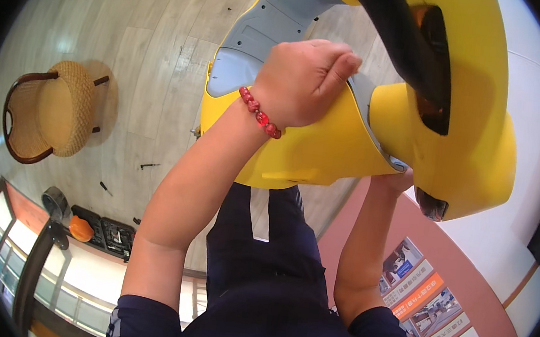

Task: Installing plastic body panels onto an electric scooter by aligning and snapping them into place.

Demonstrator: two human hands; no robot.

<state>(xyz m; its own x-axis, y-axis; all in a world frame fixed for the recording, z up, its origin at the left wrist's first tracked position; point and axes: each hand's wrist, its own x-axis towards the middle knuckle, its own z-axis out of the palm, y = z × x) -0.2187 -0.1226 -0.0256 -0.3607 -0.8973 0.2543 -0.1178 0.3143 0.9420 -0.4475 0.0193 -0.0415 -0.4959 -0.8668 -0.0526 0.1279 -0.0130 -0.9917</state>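
Note:
A large yellow scooter panel (309, 156) with a grey inner lining (281, 25) is in front of my body. My left hand (306, 82), wearing a red bead bracelet (260, 117) at the wrist, is closed at the panel's upper edge, its thumb pointing right; the fingertips are hidden. At the panel's lower right corner is my right hand (398, 181), its fingers hidden behind the yellow parts. Close on the right rises a yellow scooter front section (479, 122) with dark glossy inserts and a thick black part across its top.
A woven chair (69, 109) stands on the wood-look floor at left. Small tools (149, 166) and screws lie scattered on the floor. An open black tool case (116, 235) with an orange object (81, 229) lies at lower left. A pink display board (454, 262) is at right.

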